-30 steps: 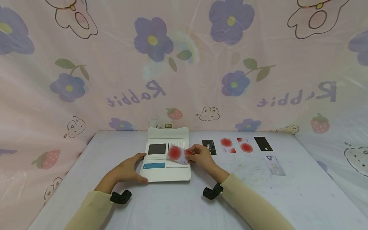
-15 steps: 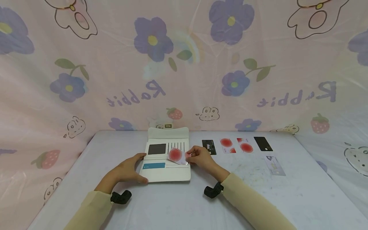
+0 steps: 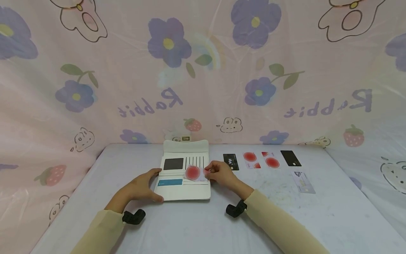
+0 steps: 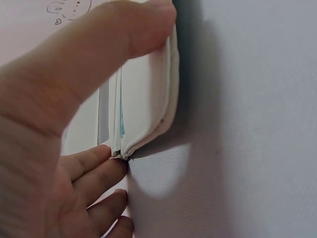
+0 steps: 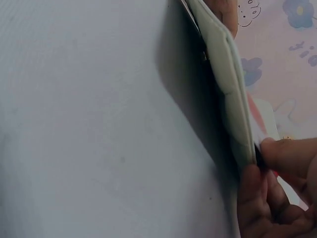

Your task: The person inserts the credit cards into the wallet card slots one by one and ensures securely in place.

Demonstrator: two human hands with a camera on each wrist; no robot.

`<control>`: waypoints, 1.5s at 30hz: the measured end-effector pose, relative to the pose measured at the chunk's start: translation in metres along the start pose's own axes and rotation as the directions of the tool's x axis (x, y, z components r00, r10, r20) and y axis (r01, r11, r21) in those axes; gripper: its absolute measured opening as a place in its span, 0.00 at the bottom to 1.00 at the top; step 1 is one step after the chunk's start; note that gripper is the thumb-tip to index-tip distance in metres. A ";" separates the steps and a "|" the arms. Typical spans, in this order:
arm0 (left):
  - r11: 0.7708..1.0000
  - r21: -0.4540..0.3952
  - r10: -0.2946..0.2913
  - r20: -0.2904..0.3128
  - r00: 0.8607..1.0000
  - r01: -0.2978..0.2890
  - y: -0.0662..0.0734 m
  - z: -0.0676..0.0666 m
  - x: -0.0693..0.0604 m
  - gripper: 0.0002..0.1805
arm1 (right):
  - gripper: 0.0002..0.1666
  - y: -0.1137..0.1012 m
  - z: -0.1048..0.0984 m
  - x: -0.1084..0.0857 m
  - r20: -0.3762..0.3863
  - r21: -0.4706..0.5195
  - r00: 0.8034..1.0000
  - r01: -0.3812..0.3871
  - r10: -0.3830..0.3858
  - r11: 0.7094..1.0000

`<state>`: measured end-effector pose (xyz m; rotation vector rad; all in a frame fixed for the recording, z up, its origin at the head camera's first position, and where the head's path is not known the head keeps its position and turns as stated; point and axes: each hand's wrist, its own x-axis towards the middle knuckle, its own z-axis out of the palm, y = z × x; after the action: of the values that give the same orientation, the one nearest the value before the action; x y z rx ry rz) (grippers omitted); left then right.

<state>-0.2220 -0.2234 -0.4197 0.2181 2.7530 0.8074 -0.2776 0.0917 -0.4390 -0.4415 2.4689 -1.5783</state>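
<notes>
A white wallet (image 3: 184,194) lies unfolded on the table, with a dark window, a row of card slots and a blue card (image 3: 170,182) in a pocket. At its left side my left hand (image 3: 139,186) holds the lower panel, thumb on the near corner and fingers at the edge by the fold. My right hand (image 3: 223,175) pinches the right end of a white card with a red circle (image 3: 192,173), tilted slightly over the wallet's fold and lower slots. Fingers of that hand (image 5: 287,156) touch the wallet's edge in the right wrist view. The card's lower edge is partly hidden.
Right of the wallet lie a black VIP card (image 3: 231,162), two red-and-white cards (image 3: 250,157) and a black card (image 3: 290,158) in a row. A silver-grey card (image 3: 303,182) lies nearer. A patterned curtain (image 3: 203,88) hangs behind the table (image 3: 190,229).
The red-circle card has turned a little, from slanting down rightward to nearly level, and sits slightly lower. My right fingers shifted slightly with it. The left hand and wallet stay still.
</notes>
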 end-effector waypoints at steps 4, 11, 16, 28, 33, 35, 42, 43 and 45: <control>1.000 -0.002 0.003 0.001 1.000 -0.003 0.000 0.000 0.001 0.63 | 0.09 0.000 -0.001 0.000 0.008 -0.015 1.000 0.013 -0.013 1.000; 1.000 -0.002 0.008 0.007 1.000 -0.008 0.001 0.000 0.002 0.63 | 0.09 -0.002 -0.002 0.002 0.036 -0.044 0.999 0.020 -0.018 0.999; 1.000 -0.004 0.007 0.011 1.000 -0.007 0.001 0.000 0.003 0.63 | 0.08 -0.003 -0.004 0.004 0.047 -0.054 0.999 0.005 -0.002 0.999; 1.000 -0.002 -0.005 0.000 1.000 0.005 -0.002 0.002 0.006 0.66 | 0.09 -0.009 -0.006 0.006 0.049 -0.047 0.999 0.016 -0.013 0.999; 1.000 -0.004 0.001 -0.005 1.000 -0.001 -0.002 0.002 0.004 0.66 | 0.09 -0.009 -0.004 0.006 0.049 -0.109 0.999 0.016 -0.011 0.994; 1.000 -0.002 -0.002 -0.007 1.000 0.002 -0.001 0.002 0.003 0.66 | 0.09 -0.008 -0.003 0.005 0.052 -0.122 0.999 0.019 -0.013 0.992; 1.000 -0.004 -0.019 -0.009 1.000 0.019 0.001 0.003 0.004 0.66 | 0.09 -0.008 -0.003 0.002 0.068 -0.116 0.998 0.022 -0.014 0.993; 1.000 -0.002 -0.022 -0.009 1.000 0.022 0.000 0.004 0.004 0.66 | 0.09 -0.008 -0.003 0.002 0.071 -0.117 0.997 0.023 -0.015 0.993; 1.000 -0.002 -0.025 -0.009 1.000 0.025 0.000 0.004 0.004 0.67 | 0.10 -0.009 -0.003 0.002 0.075 -0.116 0.997 0.021 -0.013 0.993</control>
<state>-0.2248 -0.2199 -0.4240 0.1794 2.7580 0.8063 -0.2791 0.0904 -0.4298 -0.5298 2.5165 -1.4016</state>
